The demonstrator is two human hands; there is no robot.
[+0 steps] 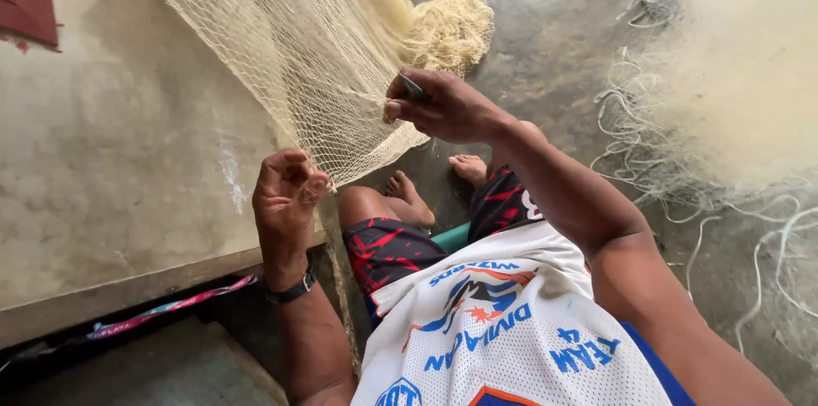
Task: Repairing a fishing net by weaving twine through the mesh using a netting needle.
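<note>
White jersey (511, 329) with blue lettering fills the bottom of the view, with dark red-patterned shorts (400, 248) above it and two bare feet (409, 193) on the grey floor (554, 31) beyond. Both forearms reach up from the jersey to a pale net (281, 40) that hangs taut from the top edge of the view down toward the knees. At the net's lower edge the left hand (285, 193), a black watch (290, 291) on its wrist, has its fingers (311, 184) curled, thumb and forefinger pinching the mesh border. Higher and to the right, the right hand (443, 103) has its fingers (394, 108) closed on a thin dark needle (413, 86), the thumb tip pressed against the net's edge. So the net's border runs straight between the two hands, touching both. Behind the right hand a bunched part of the net (447, 31) lies on the floor. Loose white line (682, 167) and another heap of netting (741, 74) lie at the right edge. A concrete wall (111, 159) stands at the left, with a pink strap (170, 308) below its ledge.
</note>
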